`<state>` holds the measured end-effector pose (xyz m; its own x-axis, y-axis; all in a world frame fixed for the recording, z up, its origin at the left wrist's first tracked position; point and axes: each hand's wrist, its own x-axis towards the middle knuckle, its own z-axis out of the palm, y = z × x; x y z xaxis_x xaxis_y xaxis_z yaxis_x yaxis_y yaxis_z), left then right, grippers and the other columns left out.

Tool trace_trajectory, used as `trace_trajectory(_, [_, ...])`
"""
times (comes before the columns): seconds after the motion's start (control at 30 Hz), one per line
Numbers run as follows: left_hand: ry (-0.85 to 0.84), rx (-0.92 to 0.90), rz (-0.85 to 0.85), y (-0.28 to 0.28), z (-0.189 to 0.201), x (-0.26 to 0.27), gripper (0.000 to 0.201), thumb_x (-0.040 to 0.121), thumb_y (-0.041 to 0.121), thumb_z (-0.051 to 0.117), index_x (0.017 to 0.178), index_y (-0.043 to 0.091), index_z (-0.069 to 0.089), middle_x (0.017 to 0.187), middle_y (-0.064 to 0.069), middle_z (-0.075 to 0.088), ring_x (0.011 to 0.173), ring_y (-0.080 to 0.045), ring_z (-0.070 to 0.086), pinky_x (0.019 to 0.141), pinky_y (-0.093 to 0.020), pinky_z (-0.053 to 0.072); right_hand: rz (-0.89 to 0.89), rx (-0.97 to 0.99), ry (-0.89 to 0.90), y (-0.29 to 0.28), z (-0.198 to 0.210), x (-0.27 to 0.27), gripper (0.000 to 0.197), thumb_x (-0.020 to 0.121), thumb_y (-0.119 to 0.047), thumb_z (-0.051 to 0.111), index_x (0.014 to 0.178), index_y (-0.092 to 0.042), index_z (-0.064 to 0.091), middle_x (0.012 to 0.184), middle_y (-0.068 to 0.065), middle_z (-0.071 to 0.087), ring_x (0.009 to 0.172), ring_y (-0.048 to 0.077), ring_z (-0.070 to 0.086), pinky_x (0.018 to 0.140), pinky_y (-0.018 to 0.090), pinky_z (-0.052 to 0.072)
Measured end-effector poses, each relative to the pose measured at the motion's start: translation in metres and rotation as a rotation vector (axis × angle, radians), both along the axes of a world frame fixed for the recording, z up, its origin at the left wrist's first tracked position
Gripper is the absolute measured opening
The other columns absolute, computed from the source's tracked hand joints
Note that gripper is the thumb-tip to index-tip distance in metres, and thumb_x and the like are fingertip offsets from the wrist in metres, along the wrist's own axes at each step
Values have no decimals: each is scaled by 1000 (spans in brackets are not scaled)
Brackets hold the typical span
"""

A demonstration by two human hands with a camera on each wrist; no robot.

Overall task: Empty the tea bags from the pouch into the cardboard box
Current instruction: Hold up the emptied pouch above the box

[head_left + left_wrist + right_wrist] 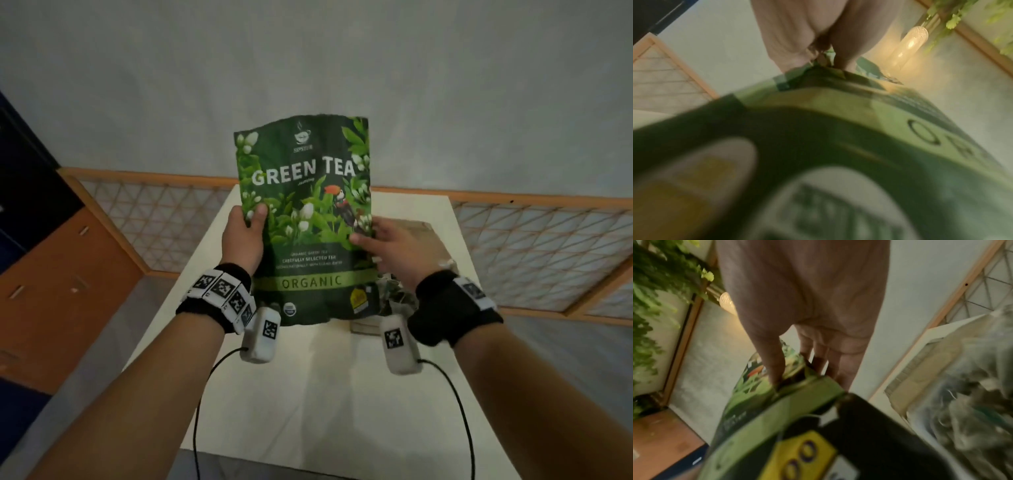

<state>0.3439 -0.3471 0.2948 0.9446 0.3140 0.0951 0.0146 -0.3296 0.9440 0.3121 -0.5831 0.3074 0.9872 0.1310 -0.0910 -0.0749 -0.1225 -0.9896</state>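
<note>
A green pouch [305,219] printed GREEN TEA is held upright in the air above the table. My left hand [245,233] pinches its left edge, thumb on the front. My right hand [394,246] holds its right edge, thumb on the front and fingers behind. The wrist views show the pouch [818,146] [777,410] close up and blurred, pinched by the left hand [818,48] and the right hand [797,361]. Behind the pouch and my right hand stands the brown cardboard box [428,236], with tea bags [397,294] [972,402] lying in it. The box's left part is hidden by the pouch.
The white table [308,394] runs from below my wrists to the wall. A lattice panel with a wooden frame [531,246] lines the wall's foot. An orange and dark cabinet [51,257] stands at the left. Black cables hang from both wrist cameras.
</note>
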Motion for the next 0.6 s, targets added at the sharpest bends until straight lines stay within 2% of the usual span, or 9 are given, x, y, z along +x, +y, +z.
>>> trace_trajectory(0.03, [3,19,-3,5,1,-1,36,104,36,48,124,6,51,108,-4,57,100,-21,54,84,-32,40,-3,0,-9,6,-5,-5,32,90,-16,62,122,-18,57,106,-5,68,95,8,66,71,18,55])
trace_trajectory(0.07, [8,23,-14,10,1,-2,36,104,36,48,124,7,52,108,-4,58,101,-22,55,86,-34,43,-26,20,-15,11,-10,-8,29,91,-13,60,120,-16,59,106,-2,70,94,10,67,75,19,56])
trace_trajectory(0.13, [17,17,-18,22,3,-6,34,103,35,50,122,7,52,109,-5,60,106,-26,59,93,-39,48,-94,65,-27,16,-18,-10,29,89,-10,62,118,-10,63,110,6,72,98,18,69,88,31,56])
trace_trajectory(0.27, [49,-10,-44,39,1,-15,30,103,33,50,123,10,52,117,-8,63,115,-32,60,102,-51,48,-206,160,27,26,-24,-19,27,88,-9,63,113,-1,66,110,19,70,102,32,67,93,45,53])
trace_trajectory(0.37, [108,-138,-126,44,2,-23,33,105,44,40,121,19,56,119,-7,67,112,-29,64,97,-50,52,-277,188,11,34,-22,-29,24,96,-16,52,116,-7,63,109,16,70,95,30,68,80,38,58])
trace_trajectory(0.43, [220,-304,-202,48,7,-32,49,104,57,26,118,26,62,112,-4,71,102,-25,69,85,-42,57,-290,187,-22,34,-23,-34,24,99,-13,44,120,-10,57,108,13,69,90,23,68,72,31,59])
trace_trajectory(0.5, [316,-395,-293,54,10,-38,57,99,67,20,121,34,61,112,-4,73,98,-29,72,81,-44,59,-293,208,-29,32,-26,-41,25,100,-9,40,121,-15,53,106,11,69,85,19,69,66,29,60])
trace_trajectory(0.57, [324,-385,-412,56,11,-45,41,100,62,32,131,42,51,117,-2,71,101,-31,72,83,-48,60,-311,225,-19,29,-29,-48,28,100,-7,38,120,-20,52,105,11,69,84,20,70,68,32,61])
trace_trajectory(0.6, [313,-362,-458,57,10,-48,34,102,51,44,135,43,46,118,-1,70,102,-30,71,81,-47,61,-323,221,-10,27,-30,-51,28,100,-7,38,119,-21,53,106,12,69,86,22,70,71,35,61])
